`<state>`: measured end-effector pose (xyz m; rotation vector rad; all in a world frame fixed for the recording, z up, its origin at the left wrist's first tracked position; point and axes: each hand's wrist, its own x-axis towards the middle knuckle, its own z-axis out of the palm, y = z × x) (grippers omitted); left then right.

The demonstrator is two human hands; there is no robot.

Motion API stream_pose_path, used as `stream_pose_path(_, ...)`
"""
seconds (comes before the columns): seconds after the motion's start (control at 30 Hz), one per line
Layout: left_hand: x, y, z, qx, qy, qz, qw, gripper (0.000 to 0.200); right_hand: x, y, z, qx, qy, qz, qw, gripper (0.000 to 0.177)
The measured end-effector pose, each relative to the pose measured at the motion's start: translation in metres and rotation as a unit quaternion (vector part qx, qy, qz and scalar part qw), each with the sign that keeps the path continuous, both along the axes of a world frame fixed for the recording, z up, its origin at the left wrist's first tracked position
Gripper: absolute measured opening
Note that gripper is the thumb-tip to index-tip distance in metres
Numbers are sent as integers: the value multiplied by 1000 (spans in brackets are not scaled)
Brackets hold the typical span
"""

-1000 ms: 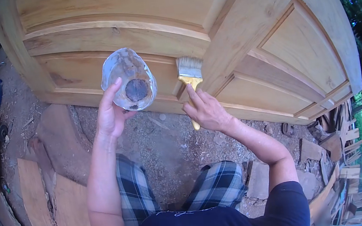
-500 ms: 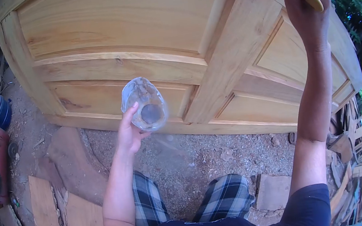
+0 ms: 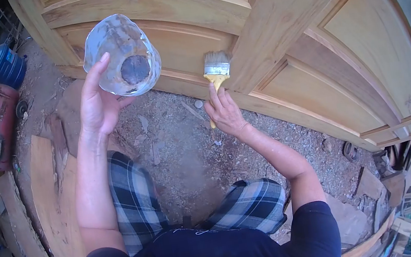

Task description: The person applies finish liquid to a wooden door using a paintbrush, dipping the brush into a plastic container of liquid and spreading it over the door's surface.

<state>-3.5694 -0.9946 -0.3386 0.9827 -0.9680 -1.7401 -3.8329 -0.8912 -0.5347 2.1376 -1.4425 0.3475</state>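
A cut translucent plastic container, with a dark patch at its bottom, is held up by my left hand, thumb over the rim. My right hand grips the yellow handle of a flat paintbrush; its bristles point away from me, in front of the lower part of a panelled wooden door. Whether the bristles touch the wood I cannot tell. The door leans on its long side across the view, beyond both hands.
A blue water jug and a red machine stand at the left. Wooden boards lie at the lower left. Scrap wood is piled at the right. Gritty ground lies before my knees.
My right hand has come down from the upper right with the brush, to the middle. The container is now further left and higher in view. The view has shifted, showing less of the door's top.
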Motion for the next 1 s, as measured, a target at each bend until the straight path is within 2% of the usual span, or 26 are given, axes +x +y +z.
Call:
stream_pose_path(0.07, 16, 15, 11, -19, -4, 16, 1000, 72, 6, 4, -32, 87, -28, 38, 995, 20)
stream_pose_path(0.1, 25, 23, 16, -32, -4, 25, 999, 68, 9, 5, -34, 84, -32, 47, 995, 20)
stream_pose_path(0.17, 42, 41, 23, -41, -9, 37, 998, 65, 8, 8, -38, 236, -180, 79, 952, 15)
stream_pose_path(0.2, 50, 49, 25, -36, -20, 58, 997, 67, 5, 9, -30, 236, -182, 86, 951, 15)
stream_pose_path(0.27, 64, 57, 26, -13, -47, 87, 995, 73, -6, 6, 3, 144, -339, 93, 925, 13)
stream_pose_path(0.3, 69, 60, 26, -14, -45, 92, 995, 73, -12, 8, 18, 144, -336, 98, 926, 13)
stream_pose_path(0.37, 78, 63, 26, 33, -8, 92, 995, 78, -22, 11, 41, 105, -462, 45, 879, 15)
stream_pose_path(0.4, 73, 65, 32, 37, 3, 96, 995, 79, -23, 17, 44, 106, -458, 51, 881, 15)
stream_pose_path(0.47, 57, 63, 35, 24, 20, 88, 996, 77, -20, 34, 47, 121, -344, -12, 931, 12)
stream_pose_path(0.53, 42, 57, 31, 4, 36, 75, 997, 76, -18, 42, 43, 153, -313, -19, 937, 11)
stream_pose_path(0.57, 37, 59, 28, 6, 27, 62, 998, 82, -17, 44, 39, 187, -278, -28, 942, 10)
stream_pose_path(0.67, 45, 59, 18, 47, 25, 33, 998, 84, -19, 41, 23, 223, -310, -38, 923, 10)
stream_pose_path(0.77, 97, 43, 4, 32, 71, 25, 997, 82, -3, 34, 32, 210, -333, -53, 918, 11)
stream_pose_path(0.83, 132, 37, 6, 19, 86, 71, 994, 75, 16, 21, 36, 193, -331, -66, 921, 11)
stream_pose_path(0.9, 186, 25, -12, -6, 75, 113, 991, 70, 34, -2, 38, 157, -342, -80, 923, 11)
stream_pose_path(1.0, 249, 24, -52, 22, 100, 176, 979, 67, 83, -48, 58, 154, -327, -80, 929, 10)
